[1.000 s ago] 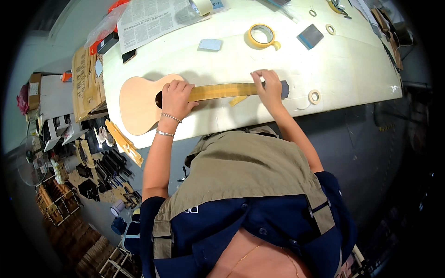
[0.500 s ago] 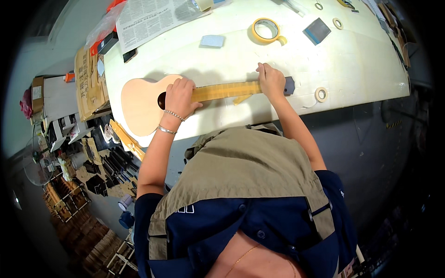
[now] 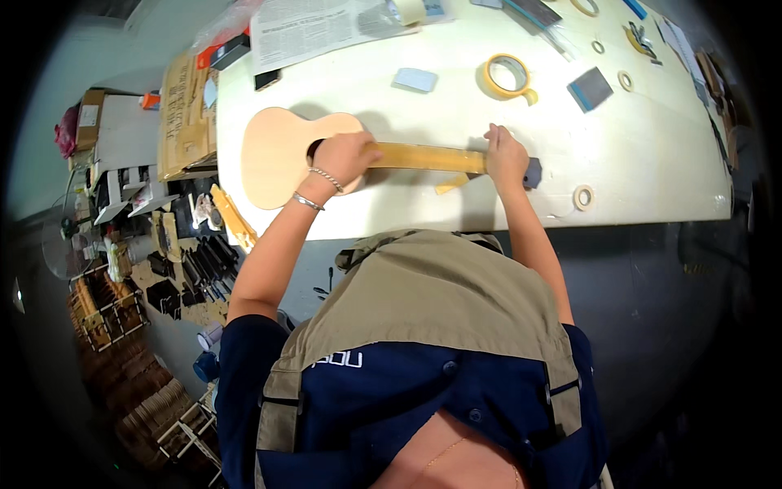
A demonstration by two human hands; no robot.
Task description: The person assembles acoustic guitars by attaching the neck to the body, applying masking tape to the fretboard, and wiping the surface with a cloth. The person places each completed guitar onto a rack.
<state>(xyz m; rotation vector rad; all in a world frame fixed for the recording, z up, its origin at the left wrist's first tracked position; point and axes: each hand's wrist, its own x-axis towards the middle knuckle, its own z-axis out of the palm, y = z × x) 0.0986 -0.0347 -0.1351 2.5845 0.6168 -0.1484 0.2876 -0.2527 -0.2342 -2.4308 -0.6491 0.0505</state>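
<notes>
A pale, unfinished ukulele (image 3: pixel 273 159) lies on the white table, body to the left. Yellow masking tape (image 3: pixel 428 157) covers its fingerboard, and a loose tape end (image 3: pixel 451 185) sticks out below the neck. My left hand (image 3: pixel 344 156) is closed at the body end of the fingerboard, partly covering the sound hole; its fingertips are slightly blurred and lie at the tape's end. My right hand (image 3: pixel 507 159) is wrapped round the neck just short of the dark headstock (image 3: pixel 533 174), thumb side up. The underside of the neck is hidden.
Beyond the ukulele lie a yellow tape roll (image 3: pixel 507 77), a light blue-grey pad (image 3: pixel 415 80), a dark sanding block (image 3: pixel 590 89) and newspaper (image 3: pixel 318 33). A small tape roll (image 3: pixel 583 197) sits right of the headstock. Cardboard (image 3: pixel 186 114) stands at the table's left.
The whole view has shifted, so table and ukulele appear farther right. My left hand has turned, its fingers now pointing right along the fingerboard instead of away across the body. My right hand stays at the neck.
</notes>
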